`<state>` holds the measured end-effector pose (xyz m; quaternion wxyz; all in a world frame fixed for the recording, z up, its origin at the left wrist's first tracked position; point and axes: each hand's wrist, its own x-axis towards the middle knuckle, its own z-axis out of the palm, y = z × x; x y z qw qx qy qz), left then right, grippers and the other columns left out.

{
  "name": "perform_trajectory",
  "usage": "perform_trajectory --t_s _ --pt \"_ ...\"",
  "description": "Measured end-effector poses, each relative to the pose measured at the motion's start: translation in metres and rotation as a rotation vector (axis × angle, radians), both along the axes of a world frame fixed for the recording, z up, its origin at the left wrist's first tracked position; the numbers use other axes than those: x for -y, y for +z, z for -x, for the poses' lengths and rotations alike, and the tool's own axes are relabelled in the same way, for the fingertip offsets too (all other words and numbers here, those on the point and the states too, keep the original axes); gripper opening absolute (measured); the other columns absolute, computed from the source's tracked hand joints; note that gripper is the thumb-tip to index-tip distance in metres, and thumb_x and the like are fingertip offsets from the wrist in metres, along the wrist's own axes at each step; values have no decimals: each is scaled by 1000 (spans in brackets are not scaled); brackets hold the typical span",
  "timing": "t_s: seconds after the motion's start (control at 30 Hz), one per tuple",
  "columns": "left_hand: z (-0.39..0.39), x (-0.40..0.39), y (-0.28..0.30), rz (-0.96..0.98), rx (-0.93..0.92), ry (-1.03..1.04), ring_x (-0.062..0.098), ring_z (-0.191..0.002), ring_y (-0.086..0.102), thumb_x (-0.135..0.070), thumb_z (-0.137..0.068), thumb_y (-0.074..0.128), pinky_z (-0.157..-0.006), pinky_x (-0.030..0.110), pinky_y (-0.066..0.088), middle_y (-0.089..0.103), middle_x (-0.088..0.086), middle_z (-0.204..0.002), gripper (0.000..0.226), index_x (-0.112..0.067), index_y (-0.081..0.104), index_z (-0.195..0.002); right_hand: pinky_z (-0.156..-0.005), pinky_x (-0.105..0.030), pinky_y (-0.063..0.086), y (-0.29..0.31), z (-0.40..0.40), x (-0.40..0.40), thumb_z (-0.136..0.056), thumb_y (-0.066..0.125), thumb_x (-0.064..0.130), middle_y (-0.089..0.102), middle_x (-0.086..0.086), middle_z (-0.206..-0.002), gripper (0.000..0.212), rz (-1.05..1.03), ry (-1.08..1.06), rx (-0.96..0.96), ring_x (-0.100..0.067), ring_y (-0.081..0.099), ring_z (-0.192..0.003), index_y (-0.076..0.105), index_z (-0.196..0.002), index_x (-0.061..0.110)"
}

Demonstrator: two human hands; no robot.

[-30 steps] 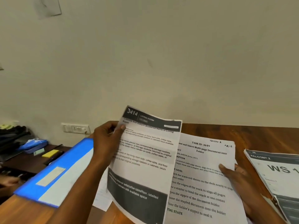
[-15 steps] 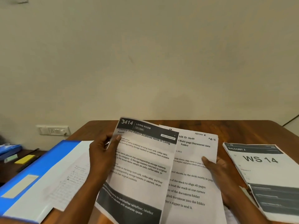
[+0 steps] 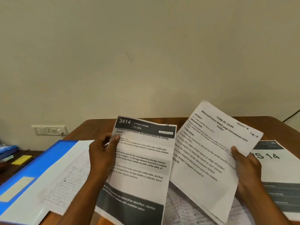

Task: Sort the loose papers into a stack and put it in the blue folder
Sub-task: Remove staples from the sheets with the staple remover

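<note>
Wooden worktop against plain cream wall. Left hand: thumb pinching "3414" sheet at its left edge. Right hand: thumb pinching "Task ID 3649" sheet, tilted, at its right edge. Blue folder lying open at left, handwritten sheet upon it. "WS 14" sheet flat at right.

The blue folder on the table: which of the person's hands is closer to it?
Left. The left hand holds the 3414 sheet just beside the blue folder; the right hand holds another sheet far across the table.
</note>
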<state>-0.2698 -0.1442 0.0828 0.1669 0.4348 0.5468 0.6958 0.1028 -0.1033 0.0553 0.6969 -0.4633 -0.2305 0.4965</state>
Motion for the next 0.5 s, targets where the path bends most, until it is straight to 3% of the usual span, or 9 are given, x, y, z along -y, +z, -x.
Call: perform_trajectory --t_s 0.17,0.3,0.4,0.5 --pt "19 -8 -11 115 -32 96 13 -76 77 -26 -98 73 -60 20 57 79 -6 -96 13 -20 76 -109 -66 -36 64 4 2 1 -99 70 16 76 -10 -114 30 7 -45 -1 -24 72 -82 69 -129 13" --pt "38 -10 -26 194 -122 192 13 -83 72 -30 -100 69 -65 23 51 75 -5 -95 13 -20 74 -107 -85 -45 60 4 4 2 -100 69 15 76 -12 -117 28 7 -45 7 -31 73 -95 68 -128 13" --pt "52 -14 -34 224 -171 208 13 -87 71 -34 -100 70 -72 30 54 75 -3 -97 11 -24 73 -103 -74 -36 58 5 8 4 -101 68 14 77 -7 -104 22 0 4 49 -27 73 -85 70 -123 12" --pt "68 -16 -35 268 -151 180 18 -90 73 -34 -99 71 -77 36 56 77 -4 -96 10 -25 74 -99 -73 -33 56 8 3 2 -100 68 14 76 -6 -106 20 -8 -38 77 -25 73 -86 70 -120 15"
